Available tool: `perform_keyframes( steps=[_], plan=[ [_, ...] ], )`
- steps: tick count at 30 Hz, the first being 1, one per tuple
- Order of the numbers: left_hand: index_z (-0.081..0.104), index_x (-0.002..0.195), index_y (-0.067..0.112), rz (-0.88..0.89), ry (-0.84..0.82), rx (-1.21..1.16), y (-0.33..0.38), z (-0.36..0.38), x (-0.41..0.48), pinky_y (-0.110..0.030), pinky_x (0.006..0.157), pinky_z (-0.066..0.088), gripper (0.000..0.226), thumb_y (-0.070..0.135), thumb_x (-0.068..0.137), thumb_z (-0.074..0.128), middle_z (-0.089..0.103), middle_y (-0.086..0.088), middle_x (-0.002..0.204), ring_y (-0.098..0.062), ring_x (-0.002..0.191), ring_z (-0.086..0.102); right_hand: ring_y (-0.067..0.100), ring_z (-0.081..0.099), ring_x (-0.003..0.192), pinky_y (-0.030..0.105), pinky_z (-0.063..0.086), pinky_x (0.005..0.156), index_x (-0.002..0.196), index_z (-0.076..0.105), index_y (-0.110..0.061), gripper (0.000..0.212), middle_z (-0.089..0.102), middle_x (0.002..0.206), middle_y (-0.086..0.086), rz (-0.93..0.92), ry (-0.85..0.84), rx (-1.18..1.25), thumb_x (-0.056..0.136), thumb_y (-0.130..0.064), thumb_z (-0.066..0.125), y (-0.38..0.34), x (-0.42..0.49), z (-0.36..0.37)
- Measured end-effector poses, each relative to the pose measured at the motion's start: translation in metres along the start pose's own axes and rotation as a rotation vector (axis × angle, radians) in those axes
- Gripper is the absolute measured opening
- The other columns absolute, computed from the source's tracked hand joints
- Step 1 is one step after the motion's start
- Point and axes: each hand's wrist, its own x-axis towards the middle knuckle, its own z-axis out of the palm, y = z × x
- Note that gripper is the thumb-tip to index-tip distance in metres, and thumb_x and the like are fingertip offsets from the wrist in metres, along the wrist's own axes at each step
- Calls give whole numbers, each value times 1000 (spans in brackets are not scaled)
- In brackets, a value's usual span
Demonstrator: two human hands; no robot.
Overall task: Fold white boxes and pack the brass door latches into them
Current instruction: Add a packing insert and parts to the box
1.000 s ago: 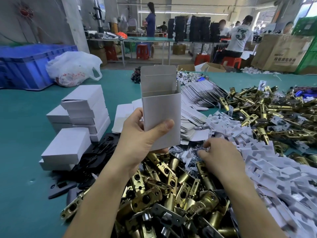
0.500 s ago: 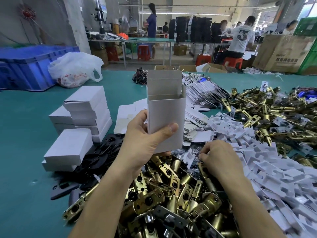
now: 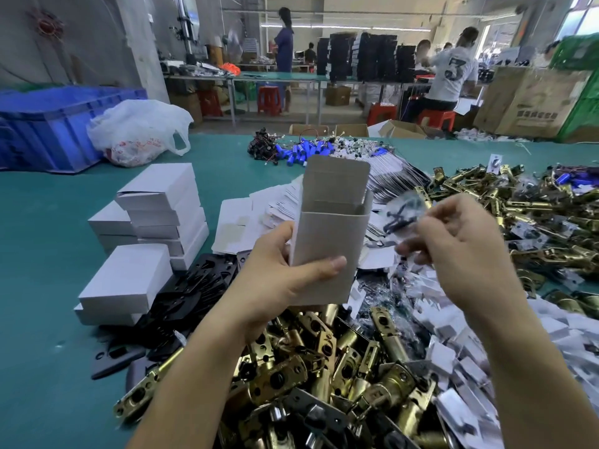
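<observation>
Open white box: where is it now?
Head view, centre: the open white box stands upright in the left hand, above the brass latch pile, with the right hand pinching a small clear bag to its right.

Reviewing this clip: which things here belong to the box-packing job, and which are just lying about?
Part of the job: open white box in the left hand; blurred clear packet pinched by the right hand; brass latches; stacked white boxes.
Lying about: blue crate; white plastic bag; blue wired parts.
</observation>
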Motion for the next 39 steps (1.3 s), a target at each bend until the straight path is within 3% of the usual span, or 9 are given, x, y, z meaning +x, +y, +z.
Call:
perform_keyframes(
  steps=[5,8,12,15,20,25,29,33,39],
  plan=[
    [68,116,24,-49,-150,64,-1,-2,-1,-40,73,62,49,25,70,85,77,-4,108,-23,98,75,12,68,65,17,52,57,95,53,-20,15,71,80,0,-323,86,197,98,-5,54,-32,-13,-4],
    [67,117,24,-62,-222,136,-1,-1,-2,-45,88,60,48,25,72,85,77,-4,109,-23,102,73,11,70,71,16,54,61,95,56,-20,16,70,80,1,-425,46,94,96,-4,58,-36,-15,2],
    [67,117,22,-75,-297,144,0,2,-4,-39,87,60,47,24,73,85,77,-4,109,-20,100,73,11,71,71,28,57,58,95,56,-25,17,71,79,-4,-468,71,-79,94,-10,63,-31,-16,14],
    [68,116,24,-72,-311,113,2,4,-5,-36,82,62,41,21,77,81,76,-4,109,-19,99,73,1,69,73,16,54,55,94,56,-24,15,68,78,-14,-511,92,-173,92,-15,68,-29,-16,19],
    [73,103,33,-30,-257,54,3,5,-6,-33,76,60,32,20,75,82,77,-4,104,-18,94,74,3,62,81,15,46,65,89,70,-30,3,67,77,-18,-486,-56,-324,90,-29,67,-27,-16,22],
    [74,100,33,18,-225,38,4,4,-4,-37,80,60,33,30,69,85,76,-4,100,-19,94,72,6,49,88,23,38,74,91,75,-36,34,61,82,-11,-414,-221,-421,90,-53,46,-29,-16,21],
    [69,112,18,21,-228,61,2,5,-3,-31,79,55,37,16,77,81,75,-3,97,-15,91,70,7,40,91,23,29,76,98,70,-52,45,48,86,-15,-375,-333,-548,84,-73,33,-36,-19,21],
    [71,106,21,42,-221,66,4,4,-4,-31,77,56,31,12,77,78,75,-4,96,-15,90,70,7,33,93,25,28,81,113,64,-56,52,41,91,-19,-357,-411,-662,75,-76,34,-39,-22,20],
    [76,93,31,38,-229,-15,5,8,-5,-26,72,58,25,12,76,76,76,-2,94,-14,86,71,7,45,101,27,33,90,123,63,-43,40,51,102,-23,-440,-399,-623,85,-49,55,-40,-22,19]
  ],
)
